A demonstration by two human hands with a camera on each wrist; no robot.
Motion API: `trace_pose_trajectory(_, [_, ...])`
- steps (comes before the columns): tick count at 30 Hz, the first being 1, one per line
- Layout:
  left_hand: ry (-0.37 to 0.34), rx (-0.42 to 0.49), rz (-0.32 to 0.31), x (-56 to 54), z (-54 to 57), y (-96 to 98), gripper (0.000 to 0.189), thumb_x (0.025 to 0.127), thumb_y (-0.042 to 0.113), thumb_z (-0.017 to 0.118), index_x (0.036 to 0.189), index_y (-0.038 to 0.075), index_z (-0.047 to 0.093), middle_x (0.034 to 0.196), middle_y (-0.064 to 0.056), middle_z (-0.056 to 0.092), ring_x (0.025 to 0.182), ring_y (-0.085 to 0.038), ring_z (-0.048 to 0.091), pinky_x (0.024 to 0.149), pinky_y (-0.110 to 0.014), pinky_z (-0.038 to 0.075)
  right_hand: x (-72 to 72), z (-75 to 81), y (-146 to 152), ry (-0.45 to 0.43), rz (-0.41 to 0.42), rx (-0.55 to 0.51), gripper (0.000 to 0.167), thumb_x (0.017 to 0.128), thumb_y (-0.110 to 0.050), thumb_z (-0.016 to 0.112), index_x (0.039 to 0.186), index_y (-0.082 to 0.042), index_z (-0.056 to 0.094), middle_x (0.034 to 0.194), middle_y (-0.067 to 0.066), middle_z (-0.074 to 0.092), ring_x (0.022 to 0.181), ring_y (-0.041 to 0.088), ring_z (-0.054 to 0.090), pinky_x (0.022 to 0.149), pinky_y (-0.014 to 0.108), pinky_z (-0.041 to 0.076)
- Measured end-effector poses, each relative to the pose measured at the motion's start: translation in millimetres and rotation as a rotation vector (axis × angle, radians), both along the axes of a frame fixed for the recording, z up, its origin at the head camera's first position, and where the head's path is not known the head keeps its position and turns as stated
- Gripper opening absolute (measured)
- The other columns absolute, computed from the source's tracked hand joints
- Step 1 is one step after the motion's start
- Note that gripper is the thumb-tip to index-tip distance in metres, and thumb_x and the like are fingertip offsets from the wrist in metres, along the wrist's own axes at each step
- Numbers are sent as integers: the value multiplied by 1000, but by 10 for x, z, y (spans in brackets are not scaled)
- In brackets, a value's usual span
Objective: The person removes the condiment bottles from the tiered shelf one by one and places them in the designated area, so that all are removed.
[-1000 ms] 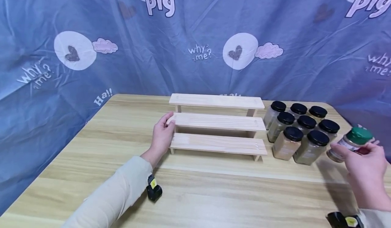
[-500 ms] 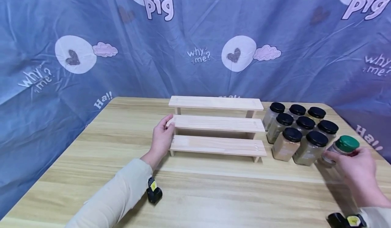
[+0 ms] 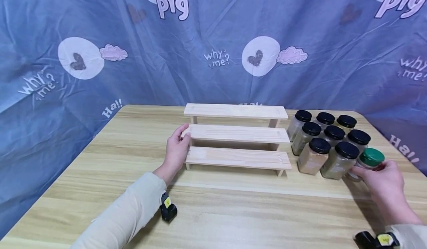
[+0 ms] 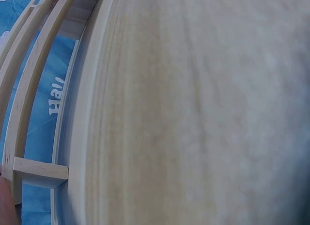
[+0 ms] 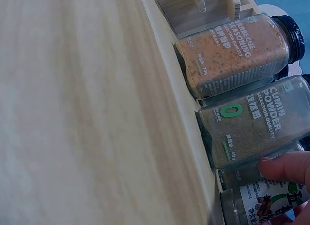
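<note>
At the right of the head view my right hand [image 3: 383, 182] grips a green-capped spice jar [image 3: 371, 157] by its side, right beside the cumin powder jar [image 3: 339, 161]. The right wrist view shows the thumb [image 5: 286, 168] on this jar, whose label [image 5: 271, 198] is white with a printed picture. My left hand [image 3: 176, 147] holds the left end of the middle shelf of a three-step wooden rack [image 3: 238, 134], thumb on top. Only a sliver of that hand [image 4: 7, 205] enters the left wrist view, at the rack's edge.
Several black-capped spice jars stand grouped right of the rack, among them a barbecue seasoning jar [image 3: 313, 157]. All stand on a wood-grain table [image 3: 213, 212]. Behind it hangs a blue printed cloth [image 3: 186, 74].
My right hand has moved left and down with the green-capped jar, bringing it upright beside the cumin powder jar. The left hand stays on the rack.
</note>
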State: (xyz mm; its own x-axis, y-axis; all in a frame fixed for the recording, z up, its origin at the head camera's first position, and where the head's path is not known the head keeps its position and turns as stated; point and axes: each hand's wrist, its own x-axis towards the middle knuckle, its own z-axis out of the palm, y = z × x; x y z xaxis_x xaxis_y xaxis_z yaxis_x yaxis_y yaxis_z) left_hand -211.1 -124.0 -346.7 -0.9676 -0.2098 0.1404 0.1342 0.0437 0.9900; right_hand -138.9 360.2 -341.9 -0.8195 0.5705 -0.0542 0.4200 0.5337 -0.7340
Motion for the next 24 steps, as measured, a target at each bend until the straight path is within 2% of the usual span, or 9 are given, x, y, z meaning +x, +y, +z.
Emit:
trace_pose_trajectory(6, [12,0,6,-15,-7,2,37,92,7,50,129,5,53,62,5,43,50,-3,39,46,-15,33,9,48,-37,-4,14,-21,55,75,-18,74,108,7,38,100,18,51,75,15,46,59,20,38])
trace_pose_trajectory(10, [-2,19,-2,-9,14,-2,37,91,7,51,128,6,53,62,6,43,49,-3,39,45,-15,32,29,82,-39,-24,54,-34,74,78,-20,71,124,13,24,125,36,37,94,36,45,64,24,38])
trace_pose_trajectory(13, [-15,22,-16,-7,44,-22,38,91,5,51,128,5,52,61,7,41,49,-2,38,45,-15,32,15,74,63,-13,113,-24,84,79,-22,70,132,13,15,122,38,35,95,39,44,59,22,40])
trace_pose_trajectory(15, [-30,9,-27,0,74,-49,38,90,5,51,128,5,52,65,4,44,52,-3,40,47,-14,35,-31,4,208,56,164,-22,71,78,-21,73,128,4,29,110,26,47,88,27,51,55,21,43])
trace_pose_trajectory(17, [-49,-27,-48,12,110,-90,39,90,4,53,129,4,51,78,-1,54,64,-5,48,54,-14,41,-81,-83,352,111,198,23,65,77,-25,75,128,-11,37,98,10,49,77,11,52,52,20,45])
trace_pose_trajectory(19, [-66,-97,-70,34,163,-142,42,90,7,54,131,4,49,103,-9,59,86,-12,56,72,-17,48,-108,-59,463,134,220,44,69,77,-27,75,134,-16,37,101,12,51,80,13,52,60,26,48])
trace_pose_trajectory(20, [-76,-137,-83,47,192,-174,43,90,9,56,133,5,48,118,-12,56,101,-16,55,84,-22,48,-124,-57,533,187,220,43,62,77,-26,75,129,-25,41,98,4,52,79,7,51,62,24,48])
trace_pose_trajectory(22, [-76,-242,-103,82,270,-244,48,90,15,57,136,7,44,138,-15,44,122,-26,46,99,-31,42,-123,73,577,281,182,30,62,79,-23,74,131,-28,40,103,0,51,84,5,48,65,18,46])
trace_pose_trajectory(24, [-34,-383,-103,116,373,-314,51,90,20,57,137,9,42,145,-14,35,130,-33,38,105,-40,35,-95,366,430,403,87,-47,51,79,-13,72,122,-28,49,105,-7,52,88,4,46,77,15,41])
